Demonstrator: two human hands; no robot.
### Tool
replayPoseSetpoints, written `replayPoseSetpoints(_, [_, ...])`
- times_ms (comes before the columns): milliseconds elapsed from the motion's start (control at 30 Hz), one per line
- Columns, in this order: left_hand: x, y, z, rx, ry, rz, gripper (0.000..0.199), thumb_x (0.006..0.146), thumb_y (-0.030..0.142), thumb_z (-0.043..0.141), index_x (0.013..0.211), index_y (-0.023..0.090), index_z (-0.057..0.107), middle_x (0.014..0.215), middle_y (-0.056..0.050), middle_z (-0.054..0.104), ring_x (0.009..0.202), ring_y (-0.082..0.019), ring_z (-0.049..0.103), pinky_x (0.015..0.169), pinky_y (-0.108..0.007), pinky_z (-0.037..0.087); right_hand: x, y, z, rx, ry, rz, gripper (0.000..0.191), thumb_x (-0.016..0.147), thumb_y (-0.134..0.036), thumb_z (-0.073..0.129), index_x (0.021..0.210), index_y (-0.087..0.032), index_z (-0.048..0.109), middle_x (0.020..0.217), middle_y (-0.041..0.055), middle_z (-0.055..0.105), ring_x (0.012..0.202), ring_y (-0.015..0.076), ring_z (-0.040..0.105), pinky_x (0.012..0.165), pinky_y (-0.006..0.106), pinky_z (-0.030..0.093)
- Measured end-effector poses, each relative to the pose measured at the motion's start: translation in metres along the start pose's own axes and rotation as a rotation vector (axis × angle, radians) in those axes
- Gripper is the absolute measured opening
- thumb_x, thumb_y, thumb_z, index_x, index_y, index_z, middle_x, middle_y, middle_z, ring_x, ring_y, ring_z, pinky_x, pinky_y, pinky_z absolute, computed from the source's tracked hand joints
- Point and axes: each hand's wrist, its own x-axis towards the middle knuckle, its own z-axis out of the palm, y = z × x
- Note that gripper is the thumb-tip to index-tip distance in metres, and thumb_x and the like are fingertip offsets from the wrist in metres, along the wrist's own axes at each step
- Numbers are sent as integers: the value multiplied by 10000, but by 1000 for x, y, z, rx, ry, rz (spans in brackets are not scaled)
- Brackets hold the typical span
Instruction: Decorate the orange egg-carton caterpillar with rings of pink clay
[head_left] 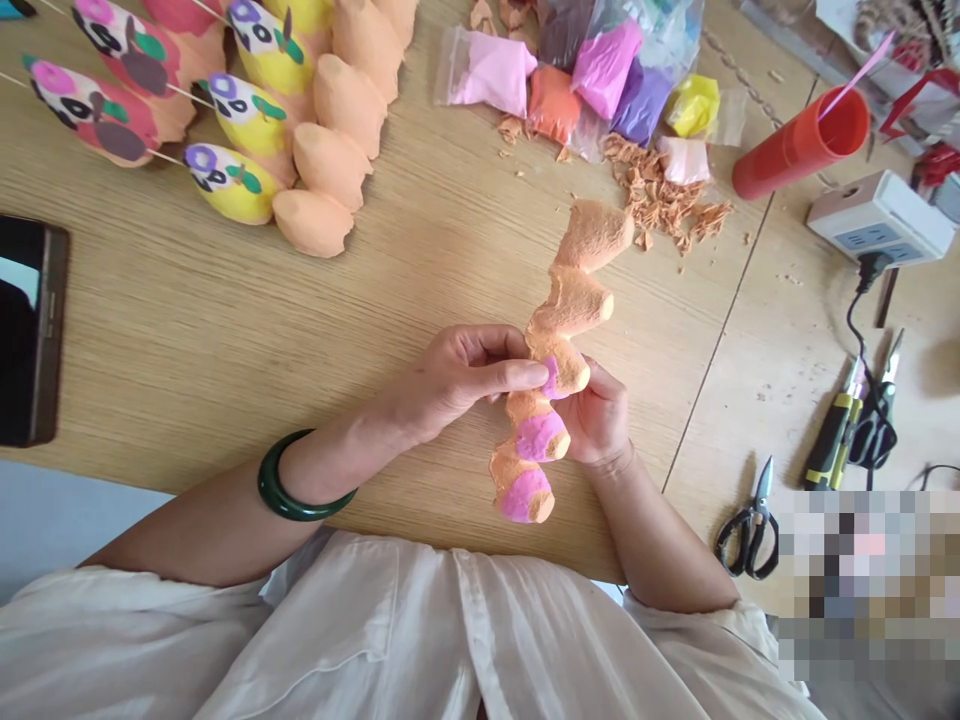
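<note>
Pinched left hand (469, 375) is pressing pink clay (550, 378) onto a segmented orange stalk (571, 302) lying 1-to-7 o'clock; curled right hand (601, 418) is gripping it from 4 o'clock.

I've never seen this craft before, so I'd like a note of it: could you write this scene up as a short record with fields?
left hand: pinches the segmented orange clay piece between thumb and fingers
right hand: supports the same piece from the far side
on the piece: pink clay patches
on left wrist: dark green bangle
nearby: orange clay shapes, painted figures on sticks, bagged coloured clay, orange crumbs
tools: black-handled scissors
</note>
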Motion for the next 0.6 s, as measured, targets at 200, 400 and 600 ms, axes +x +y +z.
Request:
replayPoseSetpoints(200, [1,0,-2,-41,-24,-13,381,897,570,852,804,211,770,717,3,638,665,-133,476,645,-302,419,-1,-2,-1,45,50,17,154,821,-450,759,865,-302,756,813,22,744,729,226,680,743,393,650])
replayPoseSetpoints(400, [3,-2,-1,-91,-36,43,325,820,448,957,995,200,842,986,-48,801,877,-170,688,828,-312,575,-1,-3,0,66,66,-4,83,847,-390,742,834,-308,752,824,-8,752,722,178,659,697,323,624])
replayPoseSetpoints(600, [4,-5,0,-99,-6,49,301,852,437,940,1012,197,854,1018,-45,817,923,-171,732,874,-300,604,0,-3,4,16,58,-29,123,878,-452,712,893,-331,727,928,16,798,815,212,719,784,386,666])
